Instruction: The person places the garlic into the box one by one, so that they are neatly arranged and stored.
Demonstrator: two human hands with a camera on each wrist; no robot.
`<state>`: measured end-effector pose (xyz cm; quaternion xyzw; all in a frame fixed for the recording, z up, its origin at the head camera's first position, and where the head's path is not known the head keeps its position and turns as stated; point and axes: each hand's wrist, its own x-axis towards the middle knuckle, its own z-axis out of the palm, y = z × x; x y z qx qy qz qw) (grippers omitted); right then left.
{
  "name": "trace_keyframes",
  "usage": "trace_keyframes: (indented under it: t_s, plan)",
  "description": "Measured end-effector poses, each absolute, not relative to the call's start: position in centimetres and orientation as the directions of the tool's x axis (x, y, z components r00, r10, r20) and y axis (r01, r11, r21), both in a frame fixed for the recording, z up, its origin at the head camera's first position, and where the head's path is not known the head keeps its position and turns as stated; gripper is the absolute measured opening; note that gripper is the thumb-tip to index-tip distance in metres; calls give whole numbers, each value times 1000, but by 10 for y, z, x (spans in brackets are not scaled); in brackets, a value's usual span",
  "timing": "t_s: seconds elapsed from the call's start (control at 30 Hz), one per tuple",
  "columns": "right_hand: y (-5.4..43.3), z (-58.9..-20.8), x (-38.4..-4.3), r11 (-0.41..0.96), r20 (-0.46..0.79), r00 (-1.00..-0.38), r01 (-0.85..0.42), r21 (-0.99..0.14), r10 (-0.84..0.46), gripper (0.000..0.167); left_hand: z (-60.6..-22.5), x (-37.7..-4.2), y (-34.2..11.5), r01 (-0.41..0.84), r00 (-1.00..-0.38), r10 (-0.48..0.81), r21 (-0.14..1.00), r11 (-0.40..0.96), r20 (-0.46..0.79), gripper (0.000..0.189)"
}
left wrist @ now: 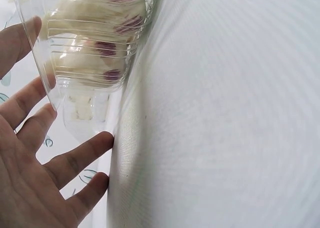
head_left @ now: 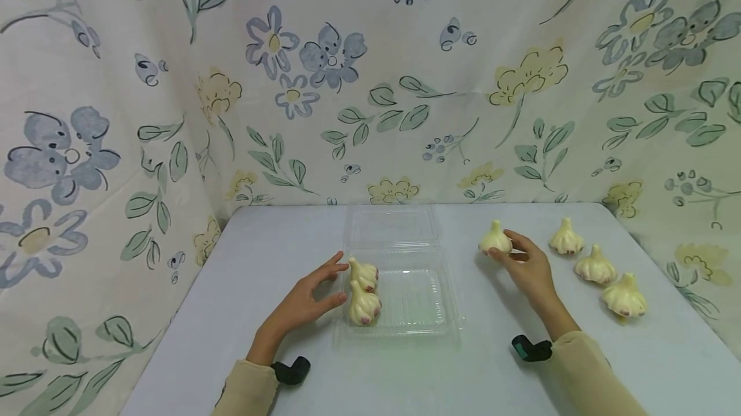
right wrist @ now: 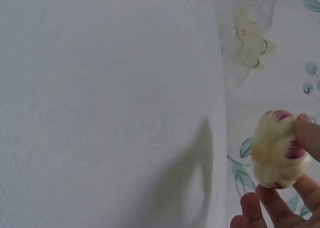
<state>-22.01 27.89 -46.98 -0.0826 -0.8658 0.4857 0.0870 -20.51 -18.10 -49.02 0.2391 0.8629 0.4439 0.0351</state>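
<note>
My right hand pinches a garlic bulb between thumb and fingers, above the table to the right of a clear plastic box. The right wrist view shows this bulb with purple streaks, its base toward the camera. Fingers spread, my left hand touches the left rim of the clear plastic box. Inside the box, along its left side, lie two garlic bulbs, a back one and a front one. The left wrist view shows the hand against the box wall, with bulbs behind the plastic.
On the right of the white table stand three more garlic bulbs: a far one, a middle one and a near one. The box's hinged lid lies folded back. A flowered curtain hangs behind and beside the table.
</note>
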Motion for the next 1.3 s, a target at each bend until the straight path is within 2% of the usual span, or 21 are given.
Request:
trace_keyframes:
  t_s: [0.73, 1.3]
  plan:
    - [246, -444, -211, 493, 178, -982, -124, -861, 64, 62, -491, -206, -181, 392, -879, 449, 780, 488, 161, 59]
    - [214, -438, -202, 485, 169, -986, -152, -861, -9, 59, -491, -206, -182, 389, -880, 448, 778, 493, 156, 59]
